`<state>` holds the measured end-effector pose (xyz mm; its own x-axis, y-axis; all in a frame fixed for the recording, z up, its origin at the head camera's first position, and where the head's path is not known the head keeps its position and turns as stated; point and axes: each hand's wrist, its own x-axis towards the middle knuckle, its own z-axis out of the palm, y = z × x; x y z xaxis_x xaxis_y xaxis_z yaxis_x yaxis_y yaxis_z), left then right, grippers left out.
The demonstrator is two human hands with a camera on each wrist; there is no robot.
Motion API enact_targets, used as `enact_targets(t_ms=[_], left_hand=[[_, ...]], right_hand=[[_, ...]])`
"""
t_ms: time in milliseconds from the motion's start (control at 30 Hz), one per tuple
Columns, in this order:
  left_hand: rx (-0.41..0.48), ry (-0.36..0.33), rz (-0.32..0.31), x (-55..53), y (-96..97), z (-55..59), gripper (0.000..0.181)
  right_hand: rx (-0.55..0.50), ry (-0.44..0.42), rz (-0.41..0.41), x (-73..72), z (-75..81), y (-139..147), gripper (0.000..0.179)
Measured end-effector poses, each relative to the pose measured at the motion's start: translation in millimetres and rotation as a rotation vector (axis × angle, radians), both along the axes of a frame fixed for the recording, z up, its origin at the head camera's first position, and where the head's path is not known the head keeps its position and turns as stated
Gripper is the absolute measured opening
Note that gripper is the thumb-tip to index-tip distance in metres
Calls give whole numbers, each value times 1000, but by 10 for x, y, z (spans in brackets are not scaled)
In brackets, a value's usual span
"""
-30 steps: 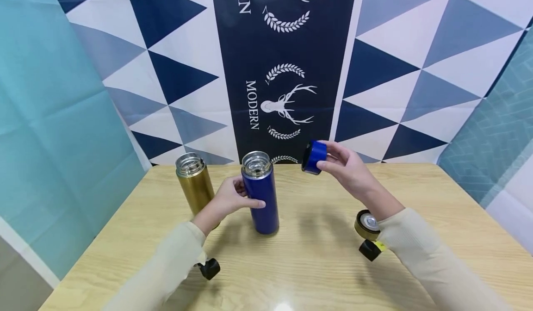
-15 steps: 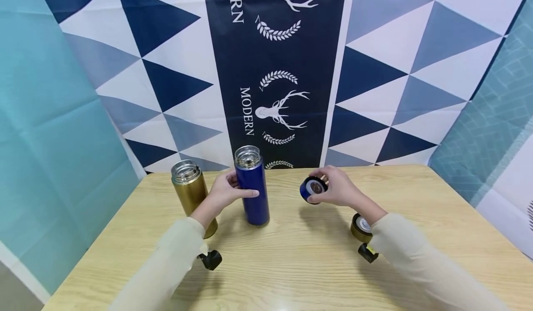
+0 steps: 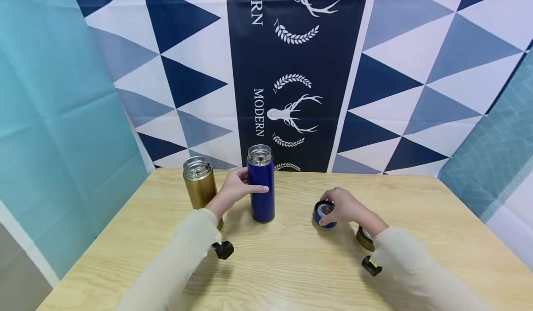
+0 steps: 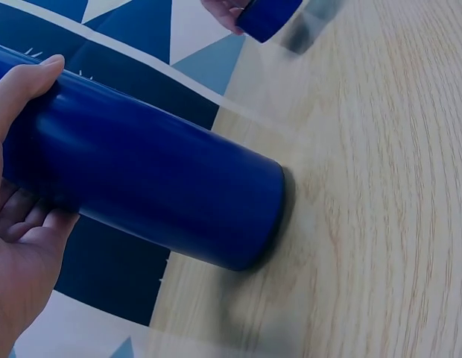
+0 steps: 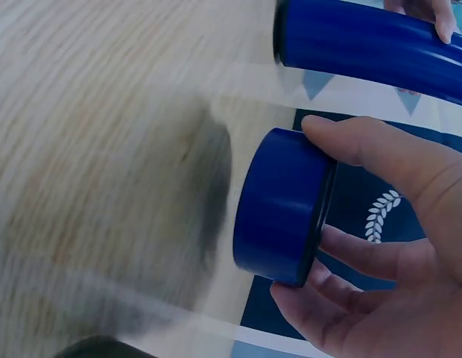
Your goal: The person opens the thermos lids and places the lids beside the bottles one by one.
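Observation:
A blue thermos bottle stands upright on the wooden table, its steel mouth uncovered. My left hand grips it around the upper body, thumb across the front; the left wrist view shows the palm side of this hand behind the bottle. To the right, my right hand pinches the blue bottle lid by its rim, with the inner side facing up. In the right wrist view the lid is close over the table, its shadow beside it.
A gold thermos bottle, also uncovered, stands left of the blue one, partly behind my left forearm. The gold lid lies on the table by my right wrist, partly hidden. A patterned cloth hangs behind the table's back edge.
My right hand has turned the blue lid from sideways to inner side up and lowered it toward the table. The left hand still holds the blue bottle, which now stands more upright.

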<state>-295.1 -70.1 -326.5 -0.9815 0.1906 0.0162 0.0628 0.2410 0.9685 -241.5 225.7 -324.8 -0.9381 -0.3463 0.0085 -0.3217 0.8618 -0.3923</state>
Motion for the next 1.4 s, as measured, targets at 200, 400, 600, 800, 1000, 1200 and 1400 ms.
enact_targets(t_ms=[200, 400, 600, 800, 1000, 1200, 1400], left_hand=[[-1, 2, -7, -3, 52, 9, 63], [-23, 46, -35, -23, 70, 31, 66], [-26, 62, -27, -19, 53, 28, 74], [-9, 56, 11, 97, 39, -13, 93], [-32, 68, 24, 312, 19, -117, 92], [-212, 158, 24, 560, -28, -95, 90], [-593, 434, 0, 805, -39, 16, 94]], right_hand=[[20, 2, -14, 19, -15, 20, 53], [40, -10, -15, 8, 2, 31, 51], [58, -52, -42, 17, 18, 16, 53], [77, -81, -61, -9, 9, 5, 56], [57, -81, -67, 25, -24, 20, 64], [34, -7, -113, 79, 73, -22, 77], [-63, 121, -172, 273, 267, -78, 85]])
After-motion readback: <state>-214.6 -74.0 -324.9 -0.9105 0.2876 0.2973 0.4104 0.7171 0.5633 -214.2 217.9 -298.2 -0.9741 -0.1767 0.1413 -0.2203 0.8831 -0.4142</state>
